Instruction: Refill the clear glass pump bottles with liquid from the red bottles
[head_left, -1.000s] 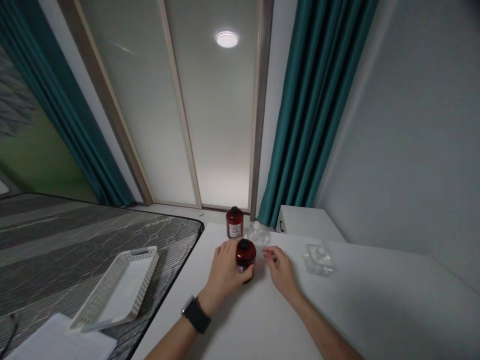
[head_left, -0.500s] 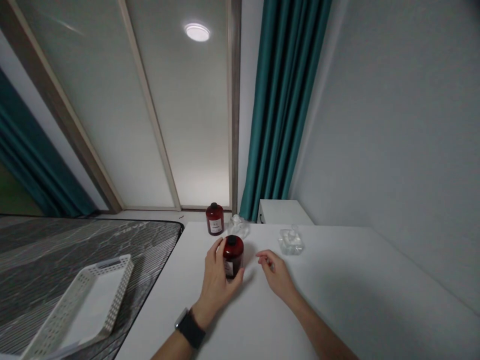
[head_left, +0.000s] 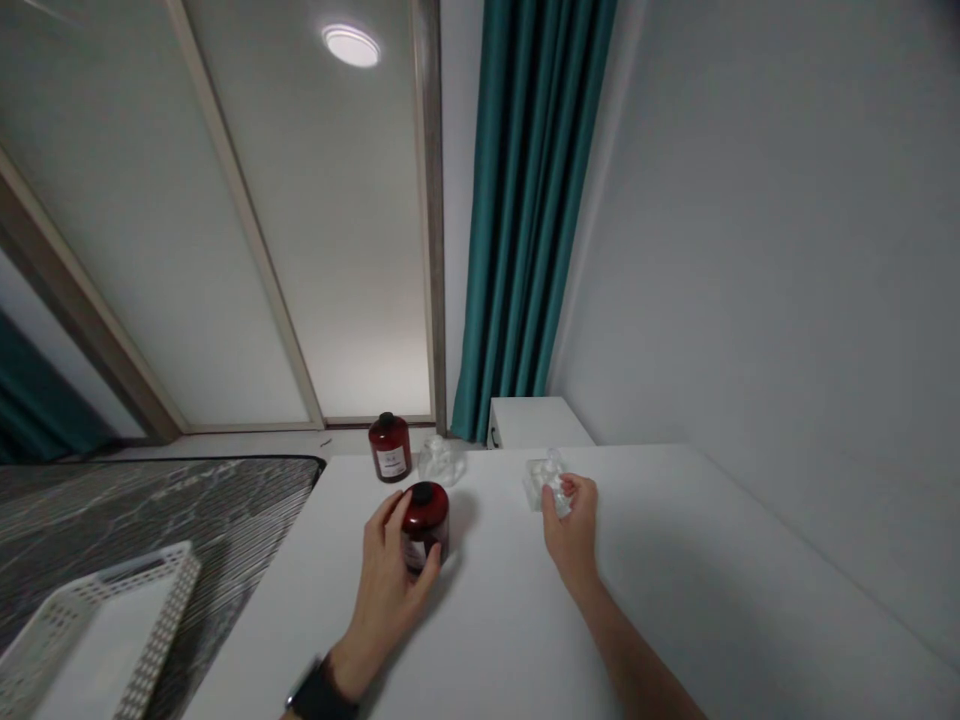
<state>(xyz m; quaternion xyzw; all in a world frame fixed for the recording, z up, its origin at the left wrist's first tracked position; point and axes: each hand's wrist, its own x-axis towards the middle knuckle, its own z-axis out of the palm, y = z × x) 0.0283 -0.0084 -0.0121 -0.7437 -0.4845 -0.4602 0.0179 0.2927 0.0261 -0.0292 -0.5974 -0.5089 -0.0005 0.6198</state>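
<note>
Since half a second ago, the right hand (head_left: 571, 522) has moved away from the dark red jar (head_left: 424, 513) and reached forward to the small clear container (head_left: 545, 478) at the back of the white surface (head_left: 675, 600); its thumb and fingertips now close on that container's near side, though the glare and small size make it hard to say whether it is pinched firmly or only touched. The left hand (head_left: 388, 575) is wrapped around the dark red jar as before, fingers curled on its left side and thumb across the front near the pale label, the black cap showing above them. That jar stands upright on the surface, near its left edge. A black watch (head_left: 319, 693) sits on the left wrist.

Behind the held jar, a second dark red jar (head_left: 389, 447) stands upright at the back edge, with a clear glass piece (head_left: 439, 460) just beside it on its right. A white perforated basket (head_left: 97, 640) lies on the dark patterned bed (head_left: 187, 500) to the left. A teal curtain (head_left: 525, 200) hangs behind.
</note>
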